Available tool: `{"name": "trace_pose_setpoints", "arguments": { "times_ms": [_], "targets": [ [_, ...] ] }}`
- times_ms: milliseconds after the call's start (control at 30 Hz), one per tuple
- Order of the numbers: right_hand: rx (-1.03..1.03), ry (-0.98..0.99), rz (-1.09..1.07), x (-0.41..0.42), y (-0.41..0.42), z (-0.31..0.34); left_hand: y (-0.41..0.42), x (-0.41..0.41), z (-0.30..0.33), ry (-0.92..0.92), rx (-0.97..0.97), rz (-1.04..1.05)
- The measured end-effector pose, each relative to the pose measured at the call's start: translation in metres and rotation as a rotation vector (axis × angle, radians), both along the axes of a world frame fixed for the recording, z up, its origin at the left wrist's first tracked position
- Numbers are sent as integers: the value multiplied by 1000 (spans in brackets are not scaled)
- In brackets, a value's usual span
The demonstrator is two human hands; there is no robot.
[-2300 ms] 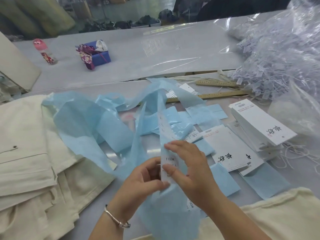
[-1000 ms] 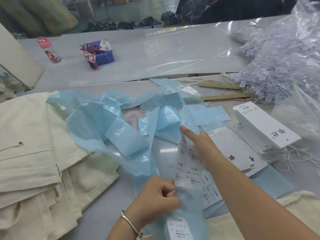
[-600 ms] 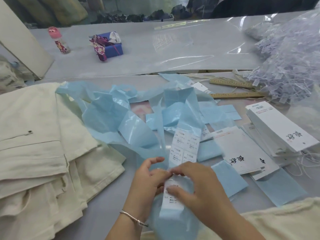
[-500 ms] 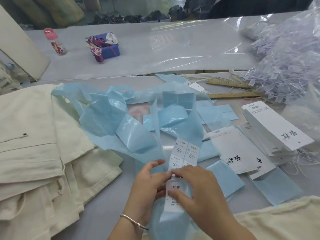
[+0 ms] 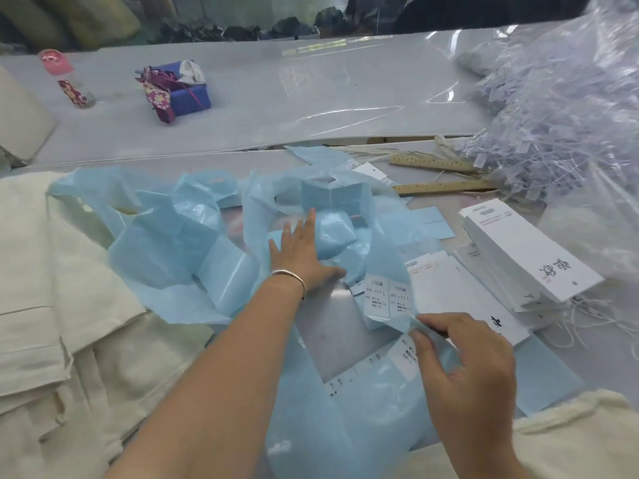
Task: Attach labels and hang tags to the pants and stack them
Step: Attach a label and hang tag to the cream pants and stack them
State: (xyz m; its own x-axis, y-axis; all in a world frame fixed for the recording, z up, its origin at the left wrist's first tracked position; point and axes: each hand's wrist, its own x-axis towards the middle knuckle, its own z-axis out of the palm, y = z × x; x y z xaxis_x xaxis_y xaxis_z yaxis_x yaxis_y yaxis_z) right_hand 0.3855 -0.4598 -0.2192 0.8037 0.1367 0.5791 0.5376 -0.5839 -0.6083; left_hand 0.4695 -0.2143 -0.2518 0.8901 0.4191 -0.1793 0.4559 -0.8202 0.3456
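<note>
On the bench (image 5: 311,108), folded pants (image 5: 52,305) lie to your left, the backing paper (image 5: 166,243) in the middle, the hang tags (image 5: 529,257) to your right. Behind the tags lie two rulers (image 5: 446,186) and a bag of fasteners (image 5: 560,115).

The pants (image 5: 52,305) are cream cloth, matt, with a coarse woven look. The backing strips (image 5: 179,250) are pale blue paper, glossy and slick on some faces, matt on others, creased and thin enough to let light through. The labels (image 5: 389,299) on them are smooth white paper with dark print. The hang tags (image 5: 529,257) are stiff white card, matt. The rulers (image 5: 446,187) look like bare wood. The bangle (image 5: 290,276) is shiny metal. The table (image 5: 276,98) lies under clear glossy plastic sheet. The bag (image 5: 570,98) is crinkled clear plastic film.
</note>
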Motion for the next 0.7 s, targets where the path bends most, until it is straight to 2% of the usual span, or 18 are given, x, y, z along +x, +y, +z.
{"name": "trace_pose_setpoints", "arguments": {
  "times_ms": [67, 167, 233, 333, 433, 500, 600, 700],
  "targets": [
    [40, 25, -48, 9, -7, 3, 14, 3, -9, -34, 17, 29],
    [82, 92, -85, 18, -12, 3, 28, -8, -15, -280, 156, 102],
    [103, 117, -98, 21, -14, 2, 35, -24, -13, -473, 39, 195],
    [170, 131, -112, 24, -16, 2, 41, -50, 0, -759, -278, 420],
    [185, 138, -104, 25, -15, 2, 47, -69, 22, -969, -967, 572],
    [181, 146, -109, 26, -13, 2, 50, -87, 35, -1022, -1291, 568],
    [202, 179, -129, 27, -12, 2, 51, -105, 45, -1049, -1613, 535],
    [192, 200, -142, 25, -12, 4, 51, -115, 52, -1056, -1738, 513]
  ]
}}
